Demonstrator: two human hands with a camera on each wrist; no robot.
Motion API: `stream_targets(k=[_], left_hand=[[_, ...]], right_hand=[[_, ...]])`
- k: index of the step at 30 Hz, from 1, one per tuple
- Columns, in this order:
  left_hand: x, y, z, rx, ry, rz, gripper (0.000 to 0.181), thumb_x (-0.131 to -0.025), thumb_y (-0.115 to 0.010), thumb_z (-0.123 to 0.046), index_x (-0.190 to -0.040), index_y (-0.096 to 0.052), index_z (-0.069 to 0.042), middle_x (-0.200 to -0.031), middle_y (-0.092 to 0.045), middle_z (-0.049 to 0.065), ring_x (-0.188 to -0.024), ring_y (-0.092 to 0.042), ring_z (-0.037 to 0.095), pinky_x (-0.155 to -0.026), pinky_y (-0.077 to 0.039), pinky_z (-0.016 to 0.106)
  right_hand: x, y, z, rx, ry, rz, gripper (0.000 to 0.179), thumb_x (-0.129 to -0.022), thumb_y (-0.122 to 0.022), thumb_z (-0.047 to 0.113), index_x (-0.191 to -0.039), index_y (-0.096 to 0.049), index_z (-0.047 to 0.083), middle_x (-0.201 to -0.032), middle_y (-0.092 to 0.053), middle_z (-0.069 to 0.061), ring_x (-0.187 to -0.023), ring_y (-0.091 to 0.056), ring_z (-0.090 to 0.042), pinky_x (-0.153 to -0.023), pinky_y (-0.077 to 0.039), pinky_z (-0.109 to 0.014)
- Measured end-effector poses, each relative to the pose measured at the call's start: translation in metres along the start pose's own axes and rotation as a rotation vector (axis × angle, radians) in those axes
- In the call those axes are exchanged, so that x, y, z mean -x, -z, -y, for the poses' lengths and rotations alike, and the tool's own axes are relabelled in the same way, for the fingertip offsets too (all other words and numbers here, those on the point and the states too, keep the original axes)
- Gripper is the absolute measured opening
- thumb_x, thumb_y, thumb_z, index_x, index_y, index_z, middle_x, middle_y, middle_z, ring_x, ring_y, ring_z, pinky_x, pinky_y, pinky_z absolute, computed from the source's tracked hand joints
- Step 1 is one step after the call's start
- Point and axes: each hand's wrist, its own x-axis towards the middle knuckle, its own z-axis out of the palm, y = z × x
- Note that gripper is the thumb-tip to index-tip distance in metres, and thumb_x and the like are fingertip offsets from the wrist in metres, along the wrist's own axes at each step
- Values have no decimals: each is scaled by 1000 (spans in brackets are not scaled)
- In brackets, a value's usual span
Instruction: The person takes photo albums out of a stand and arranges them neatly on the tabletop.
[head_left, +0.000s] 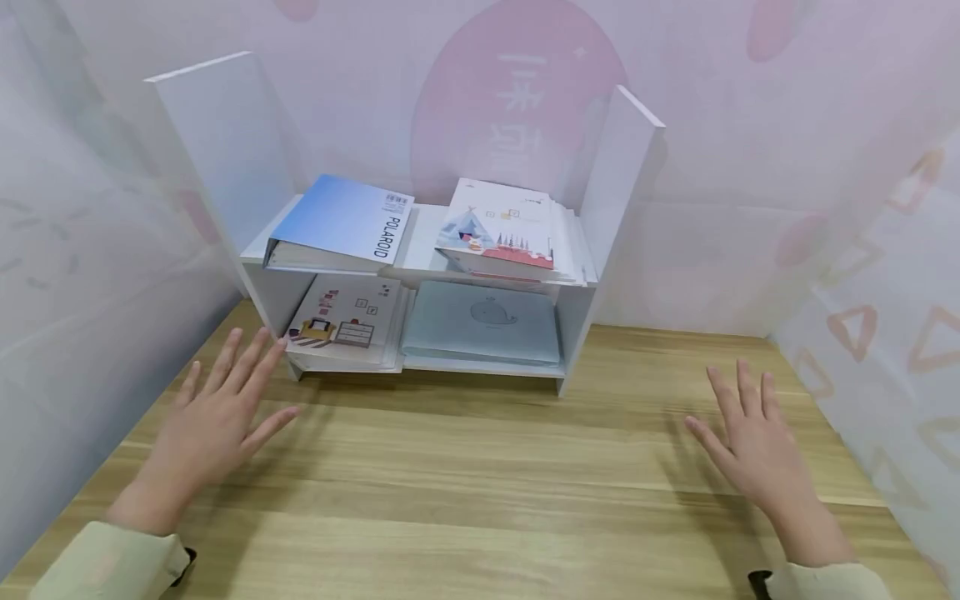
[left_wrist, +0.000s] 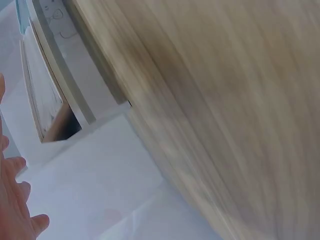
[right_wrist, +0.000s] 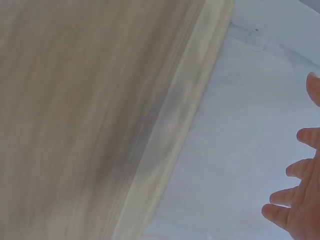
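Over the left part of the table, my left hand (head_left: pixel 213 425) is spread with straight fingers and holds nothing. It is nearest to the lower left of a white two-tier shelf (head_left: pixel 262 287). My right hand (head_left: pixel 761 450), also spread and holding nothing, is over the right side of the table, apart from the shelf. A blue POLAROID binder (head_left: pixel 337 221) and a stack of white illustrated books (head_left: pixel 498 221) lie on the upper tier. On the lower tier are more illustrated books (head_left: pixel 345 321) and a pale blue whale-print notebook (head_left: pixel 483 321).
The wood-grain table (head_left: pixel 450 483) stretches in front of the shelf. Behind it hangs a pale curtain with pink prints (head_left: pixel 517 100), with further printed cloth (head_left: pixel 885 275) at the right. The shelf's tall side panels (head_left: pixel 626 183) rise above the upper tier.
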Motion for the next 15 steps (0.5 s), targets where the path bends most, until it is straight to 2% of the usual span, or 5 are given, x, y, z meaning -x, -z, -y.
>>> stream_targets(k=[5, 7, 11, 13, 15], left_hand=[[-2, -4, -9, 9, -41, -29, 85, -97, -57, -52, -161, -10, -20, -169, -8, 5, -156, 6, 25, -120, -5, 66], [-3, -5, -12, 6, -53, -55, 85, -96, -58, -51, -161, -13, -20, -168, -14, 6, -156, -1, 25, -118, -17, 67], [-7, -6, -17, -4, -86, -124, 86, -93, -64, -47, -160, -19, -18, -163, -28, 9, -153, -21, 28, -97, -43, 68], [-8, -6, -19, -10, -98, -150, 86, -92, -66, -46, -159, -22, -17, -161, -32, 11, -149, -28, 31, -88, -47, 67], [-10, -5, -21, 1, -106, -170, 83, -93, -64, -47, -159, -23, -16, -161, -33, 11, -147, -31, 33, -87, -48, 67]], right_hand=[[-4, 0, 9, -66, -2, -39, 76, -102, -50, 43, -160, -13, 11, -165, 4, -25, -146, 3, -59, -101, -20, -81], [-6, 0, 14, -99, 3, -58, 75, -102, -52, 41, -160, -15, 9, -165, 4, -24, -146, 1, -59, -102, -19, -81], [-11, 0, 24, -149, 28, -114, 74, -101, -55, 37, -159, -19, 8, -166, -1, -24, -147, -5, -57, -103, -21, -80], [-14, 1, 28, -177, 52, -158, 73, -100, -58, 35, -157, -23, 7, -165, -7, -25, -145, -10, -58, -105, -21, -78], [-17, 0, 32, -208, 78, -211, 71, -99, -61, 32, -156, -27, 6, -163, -15, -27, -143, -16, -58, -107, -21, -76]])
